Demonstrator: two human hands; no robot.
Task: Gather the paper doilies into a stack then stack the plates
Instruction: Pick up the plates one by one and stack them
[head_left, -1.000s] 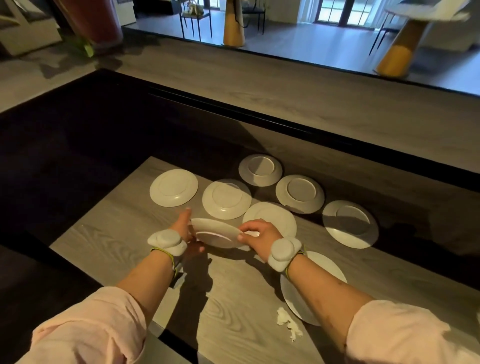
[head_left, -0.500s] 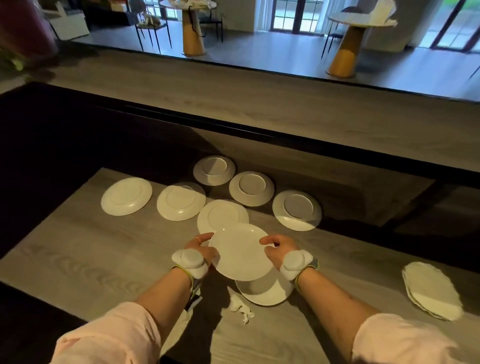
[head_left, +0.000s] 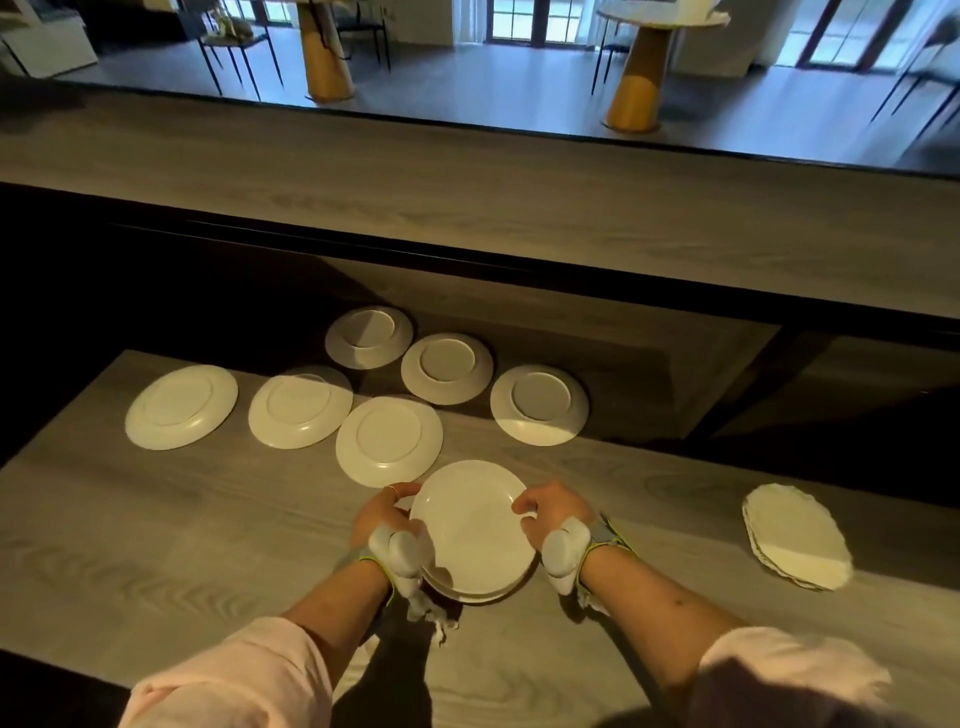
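No readable text, labels, brands or numbers anywhere (plates and doilies plain white).

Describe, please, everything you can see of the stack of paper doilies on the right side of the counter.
The stack of paper doilies is white, oval in this view, with wavy scalloped edges. Several thin sheets lie flat, slightly offset, so layered rims show along its left and near edges. Its far part sits in shadow, its near part in brighter light. It rests on the grey wood-grain counter, untouched; left hand and right hand grip a plate elsewhere.
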